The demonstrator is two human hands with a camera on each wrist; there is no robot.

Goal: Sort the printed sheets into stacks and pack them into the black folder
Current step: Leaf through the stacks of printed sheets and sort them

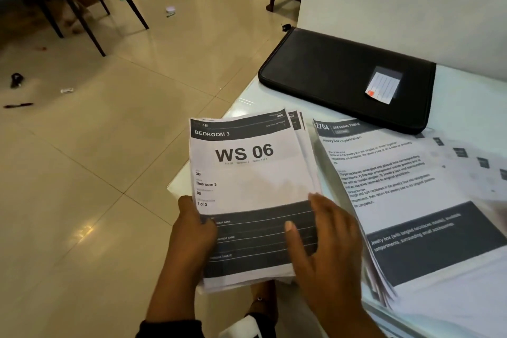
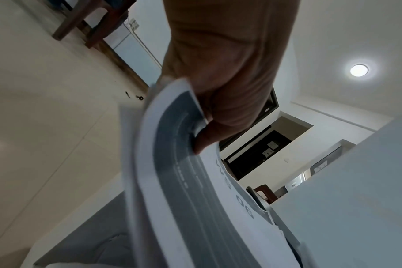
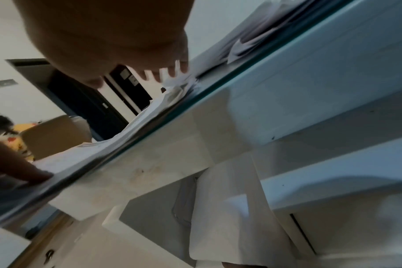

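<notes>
The left hand (image 1: 192,230) pinches the big pile of sheets (image 1: 247,186) at its near left edge, at about 7 o'clock — thumb on top, fingers under. In the left wrist view the pile bends down in a curve, so it is floppy and thick, and likely a bit heavy. The sheets are smooth and could slide apart, so hold both long edges and squeeze them flat.

The right hand (image 1: 321,241) lies on the dark bottom part of the top page, at about 5 o'clock, with fingers straight and spread. It seems to press the pile, but its fingertips are partly hidden.

Next, at 3 o'clock, a second pile (image 1: 411,186) lies fanned out on the white table (image 1: 466,96) — loose and easy to scatter.

At 1 o'clock the black folder (image 1: 343,74) lies shut and flat. It looks stiff.
</notes>
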